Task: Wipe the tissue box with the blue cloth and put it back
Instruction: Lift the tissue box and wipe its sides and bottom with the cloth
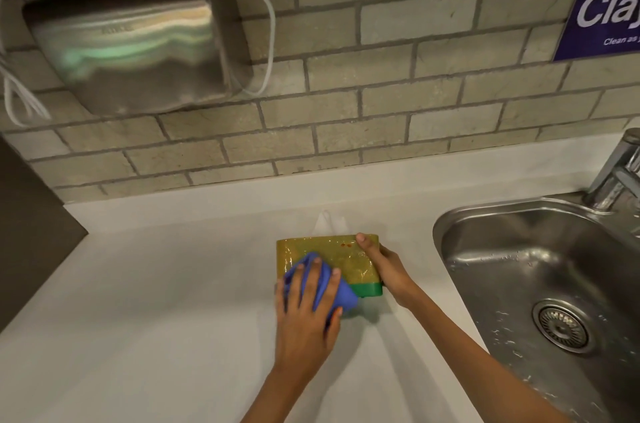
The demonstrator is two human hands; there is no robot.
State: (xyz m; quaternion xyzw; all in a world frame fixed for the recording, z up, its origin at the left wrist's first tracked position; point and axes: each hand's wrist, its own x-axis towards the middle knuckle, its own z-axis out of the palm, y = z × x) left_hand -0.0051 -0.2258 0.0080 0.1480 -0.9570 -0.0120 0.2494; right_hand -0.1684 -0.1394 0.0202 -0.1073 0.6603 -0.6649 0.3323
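The tissue box [346, 258] is yellow with a green base and a shiny plastic wrap; it stands on the white counter [156, 301] with a white tissue poking out behind it. My left hand [308, 312] presses the blue cloth [329, 287] flat against the box's near face at its lower left. My right hand [384, 267] grips the box's right end, thumb over the top edge.
A steel sink [540, 284] with a drain lies close on the right, its tap [620, 173] at the far right. A metal hand dryer [131, 45] with a white cable hangs on the brick wall. A dark panel [31, 232] borders the counter's left.
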